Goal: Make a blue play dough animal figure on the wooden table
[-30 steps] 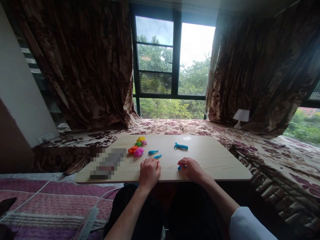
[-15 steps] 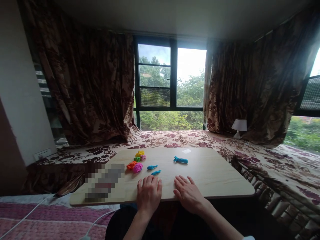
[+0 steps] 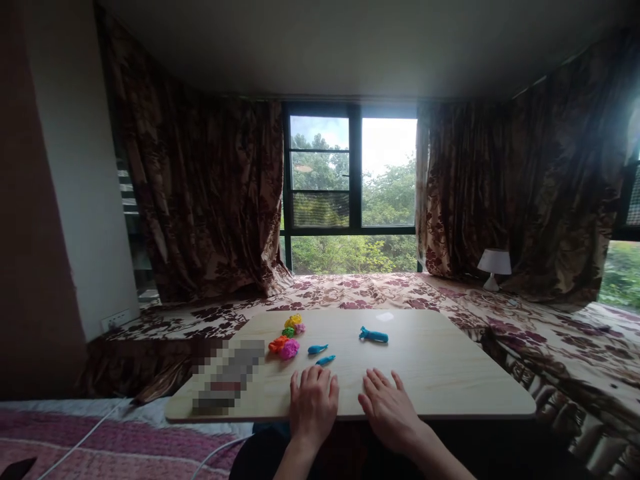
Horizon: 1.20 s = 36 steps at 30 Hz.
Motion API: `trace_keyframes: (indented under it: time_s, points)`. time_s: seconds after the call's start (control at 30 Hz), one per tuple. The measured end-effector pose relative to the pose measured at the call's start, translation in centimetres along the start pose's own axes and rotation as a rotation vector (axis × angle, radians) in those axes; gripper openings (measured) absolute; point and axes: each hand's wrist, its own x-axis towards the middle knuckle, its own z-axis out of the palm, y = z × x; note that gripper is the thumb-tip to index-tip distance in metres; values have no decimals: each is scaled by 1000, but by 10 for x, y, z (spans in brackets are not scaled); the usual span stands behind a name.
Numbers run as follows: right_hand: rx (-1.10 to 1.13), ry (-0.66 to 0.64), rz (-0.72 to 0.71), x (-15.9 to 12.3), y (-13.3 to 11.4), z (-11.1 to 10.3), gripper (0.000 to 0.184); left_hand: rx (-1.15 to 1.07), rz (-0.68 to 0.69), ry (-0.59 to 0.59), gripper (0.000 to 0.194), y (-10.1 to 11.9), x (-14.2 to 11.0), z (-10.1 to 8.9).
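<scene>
My left hand [image 3: 314, 403] rests palm down on the near edge of the pale wooden table [image 3: 440, 373], fingers stretched out and nothing held. To its right, my right hand [image 3: 390, 407] lies the same way, fingers spread and angled to the left. Just beyond my left fingertips is a small blue pointed piece [image 3: 326, 360], with a similar blue piece [image 3: 317, 349] behind it. Farther back stands off a thicker blue roll [image 3: 374, 335] with a ruffled left end. Neither hand touches these pieces; their material is hard to tell.
Left of the blue pieces sit crumpled lumps: magenta [image 3: 289, 349], orange [image 3: 277, 344], green [image 3: 288, 331], yellow [image 3: 293, 321] and pink [image 3: 300, 328]. A pixelated patch [image 3: 235, 373] hides something at the table's left. A white lamp [image 3: 494, 268] stands on the floral-covered ledge [image 3: 360, 290] behind.
The whole view has shifted, so everything appears farther right and slightly lower. Both hands keep their places on the table, and the coloured pieces have not moved.
</scene>
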Motion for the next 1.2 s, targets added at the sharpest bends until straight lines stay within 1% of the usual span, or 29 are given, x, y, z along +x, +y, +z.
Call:
trace_keyframes:
  time_s: [0.1,0.17,0.2,0.27,0.4,0.47,0.5,0.57,0.73,0.8,0.83,0.9,1.0,1.1,1.17,1.2]
  points:
    - [-10,-14,75,34,-4,2,51,6,7,-2,29,-1,0,1]
    - [-8,-14,91,43,-5,2,52,7,13,5,28,-2,0,2]
    - [-7,-15,86,41,-5,3,52,7,13,10,28,-2,0,3]
    - [4,-14,60,24,-4,4,52,7,6,17,28,-2,0,4]
    - [55,9,2,-26,0,8,56,-1,2,16,27,-1,0,2]
    - [58,2,2,-39,0,9,60,3,-1,12,27,-1,0,2]
    - [54,0,7,-39,-1,9,60,10,-4,11,27,-1,0,3]
    - [39,-1,32,-28,-3,9,59,29,-6,11,28,-2,-1,5]
    - [28,-28,128,34,-7,7,60,63,7,26,26,-5,0,12]
    - [31,-29,149,47,-6,7,62,71,1,23,26,-5,1,13]
    - [31,-29,153,49,-6,8,62,75,0,20,26,-5,1,13]
    - [29,-23,131,39,-4,10,62,80,9,15,26,-6,1,14]
    - [47,-3,53,4,-1,13,63,77,20,16,27,-8,1,15]
    - [80,-25,9,-30,3,14,67,72,18,19,27,-9,0,16]
    - [91,-41,0,-38,4,13,70,69,15,19,27,-10,0,17]
    - [90,-38,7,-36,3,13,69,68,14,20,26,-10,0,17]
